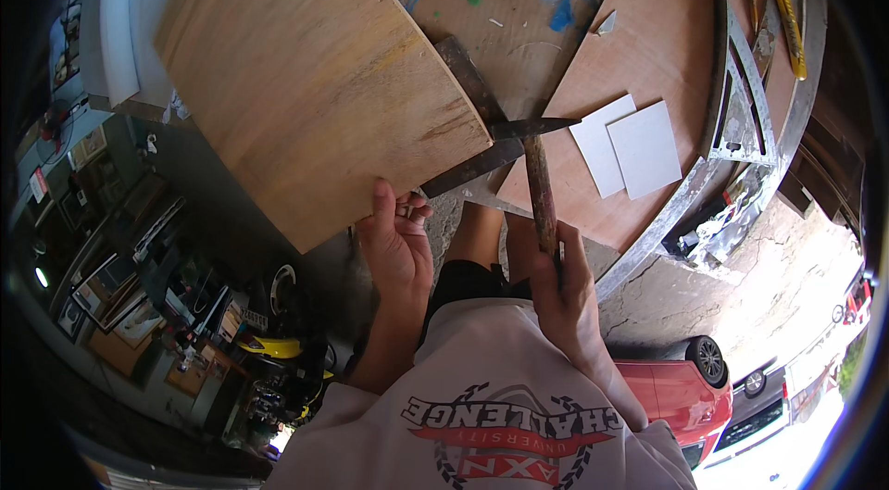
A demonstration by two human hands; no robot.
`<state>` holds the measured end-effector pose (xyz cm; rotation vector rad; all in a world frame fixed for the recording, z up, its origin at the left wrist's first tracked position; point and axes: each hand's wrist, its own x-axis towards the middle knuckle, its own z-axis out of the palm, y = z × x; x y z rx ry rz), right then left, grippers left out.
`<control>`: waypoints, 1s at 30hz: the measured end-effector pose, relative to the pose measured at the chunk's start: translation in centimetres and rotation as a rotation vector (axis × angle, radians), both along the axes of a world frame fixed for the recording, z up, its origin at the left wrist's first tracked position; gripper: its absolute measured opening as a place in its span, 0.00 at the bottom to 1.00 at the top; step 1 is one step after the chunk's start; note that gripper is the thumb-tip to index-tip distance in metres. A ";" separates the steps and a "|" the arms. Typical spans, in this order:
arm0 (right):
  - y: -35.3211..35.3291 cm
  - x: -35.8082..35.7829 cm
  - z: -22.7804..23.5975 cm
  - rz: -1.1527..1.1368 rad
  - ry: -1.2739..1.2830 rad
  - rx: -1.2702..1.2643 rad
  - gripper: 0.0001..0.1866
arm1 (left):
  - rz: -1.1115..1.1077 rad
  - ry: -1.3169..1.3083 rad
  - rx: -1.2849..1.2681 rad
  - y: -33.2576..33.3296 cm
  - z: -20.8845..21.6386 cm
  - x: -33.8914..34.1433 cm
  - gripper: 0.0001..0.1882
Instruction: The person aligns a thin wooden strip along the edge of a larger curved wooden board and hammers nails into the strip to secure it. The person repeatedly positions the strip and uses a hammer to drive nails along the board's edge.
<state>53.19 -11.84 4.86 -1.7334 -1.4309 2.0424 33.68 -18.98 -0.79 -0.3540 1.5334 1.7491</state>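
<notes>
A large light-brown wooden board (306, 73) fills the upper left. My left hand (398, 235) grips its near edge, thumb on top and fingers curled at the underside. In my right hand (565, 286) is a hammer (542, 189), held by its worn wooden handle. The dark hammer head, tapering to a point on the right, is beside the board's near right corner; I cannot tell whether they touch. Dark flat metal bars (472, 168) show past the board's edges at that corner, partly hidden under it.
Two white square cards (645, 150) lie overlapping on a thin brown sheet (653, 55) at the right. Beyond are a slotted metal piece (744, 101) and a yellow marker-like tool (789, 27). The worktable (519, 18) has blue paint spots. A red car (662, 397) stands lower right.
</notes>
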 end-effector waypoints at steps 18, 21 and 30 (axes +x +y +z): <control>0.4 -0.4 -0.8 -0.007 0.029 0.194 0.16 | 0.020 -0.006 -0.055 0.4 -0.1 0.9 0.13; 0.9 -0.5 -1.2 -0.077 -0.097 0.120 0.15 | -0.160 -0.049 -0.094 -1.2 0.0 0.0 0.13; 4.4 -1.8 -4.9 -0.042 -0.205 0.610 0.19 | -0.061 -0.143 0.136 -5.6 -0.8 -1.8 0.20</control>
